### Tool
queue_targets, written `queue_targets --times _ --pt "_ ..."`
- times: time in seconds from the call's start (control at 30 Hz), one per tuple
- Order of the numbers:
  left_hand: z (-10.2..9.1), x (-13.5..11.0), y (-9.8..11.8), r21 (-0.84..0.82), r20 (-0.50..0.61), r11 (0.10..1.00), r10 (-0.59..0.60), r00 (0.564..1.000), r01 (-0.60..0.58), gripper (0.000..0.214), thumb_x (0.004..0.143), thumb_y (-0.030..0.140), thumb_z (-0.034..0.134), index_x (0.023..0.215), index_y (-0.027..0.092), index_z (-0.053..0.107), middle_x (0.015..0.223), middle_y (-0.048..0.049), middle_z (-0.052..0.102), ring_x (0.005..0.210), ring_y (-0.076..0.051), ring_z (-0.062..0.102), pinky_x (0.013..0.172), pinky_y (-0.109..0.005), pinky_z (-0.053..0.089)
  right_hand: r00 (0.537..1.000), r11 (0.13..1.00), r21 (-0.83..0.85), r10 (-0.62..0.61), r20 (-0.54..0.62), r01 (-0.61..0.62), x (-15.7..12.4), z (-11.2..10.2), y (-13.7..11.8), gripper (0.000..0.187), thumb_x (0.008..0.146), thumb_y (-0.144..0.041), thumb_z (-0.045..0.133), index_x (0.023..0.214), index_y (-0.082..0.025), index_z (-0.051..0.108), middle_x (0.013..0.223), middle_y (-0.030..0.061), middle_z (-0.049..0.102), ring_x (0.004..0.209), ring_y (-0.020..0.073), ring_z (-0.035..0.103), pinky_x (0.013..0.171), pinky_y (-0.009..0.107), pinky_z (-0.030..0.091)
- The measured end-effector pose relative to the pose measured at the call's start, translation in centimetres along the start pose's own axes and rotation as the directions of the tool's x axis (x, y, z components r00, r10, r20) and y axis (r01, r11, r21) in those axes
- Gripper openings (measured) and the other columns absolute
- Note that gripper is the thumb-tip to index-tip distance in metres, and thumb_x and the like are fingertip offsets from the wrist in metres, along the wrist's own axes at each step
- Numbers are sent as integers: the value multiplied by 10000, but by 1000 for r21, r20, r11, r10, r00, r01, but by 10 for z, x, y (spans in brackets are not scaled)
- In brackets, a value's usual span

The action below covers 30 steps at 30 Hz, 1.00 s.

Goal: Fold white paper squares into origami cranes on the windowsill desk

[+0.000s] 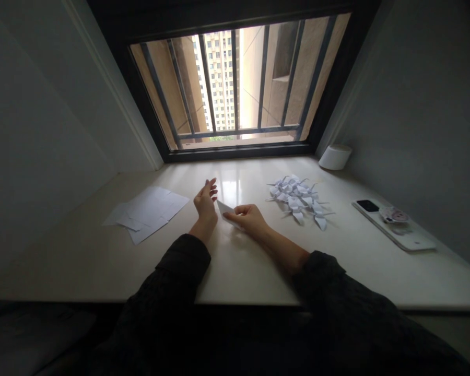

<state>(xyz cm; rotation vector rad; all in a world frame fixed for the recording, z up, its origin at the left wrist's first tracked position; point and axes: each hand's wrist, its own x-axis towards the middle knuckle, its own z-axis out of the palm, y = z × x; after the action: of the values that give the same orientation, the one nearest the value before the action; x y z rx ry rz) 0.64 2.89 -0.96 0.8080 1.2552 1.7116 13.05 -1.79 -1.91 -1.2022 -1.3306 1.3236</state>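
My right hand grips a piece of folded white paper between thumb and fingers, just above the sill. The paper comes to a point at its upper left end. Close beside it on the left, my left hand is raised with loosely curled, parted fingers and nothing visible in them. To the right of my hands lies a pile of white folded paper cranes. On the left, several flat white paper sheets overlap one another.
A white phone with a round grip on its back lies at the right. In the back right corner a white cylindrical object stands against the wall. Behind the pale sill is a barred window.
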Motion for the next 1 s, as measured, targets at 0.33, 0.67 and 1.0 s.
queue_targets --times 0.33,0.67,1.0 --pt "-2 -8 3 130 472 991 -86 877 27 505 712 579 630 973 157 725 928 -114 705 866 -215 627 753 -318 449 977 986 48 -153 -149 161 13 -14 7 459 623 -604 676 529 -166 575 512 -17 494 517 102 419 507 248 299" --pt "3 -18 2 66 398 987 -163 903 149 374 638 444 749 868 149 735 904 -106 714 808 -196 640 748 -324 481 980 983 41 -172 -99 176 15 -10 9 435 640 -571 684 540 -162 577 516 -23 473 513 86 359 496 245 251" --pt "2 -21 10 76 343 964 -267 901 257 379 645 471 732 871 166 728 991 -117 706 941 -243 632 766 -328 478 977 978 56 -194 -88 200 14 -6 9 429 650 -534 684 503 -171 508 498 -52 386 504 78 305 507 253 220"
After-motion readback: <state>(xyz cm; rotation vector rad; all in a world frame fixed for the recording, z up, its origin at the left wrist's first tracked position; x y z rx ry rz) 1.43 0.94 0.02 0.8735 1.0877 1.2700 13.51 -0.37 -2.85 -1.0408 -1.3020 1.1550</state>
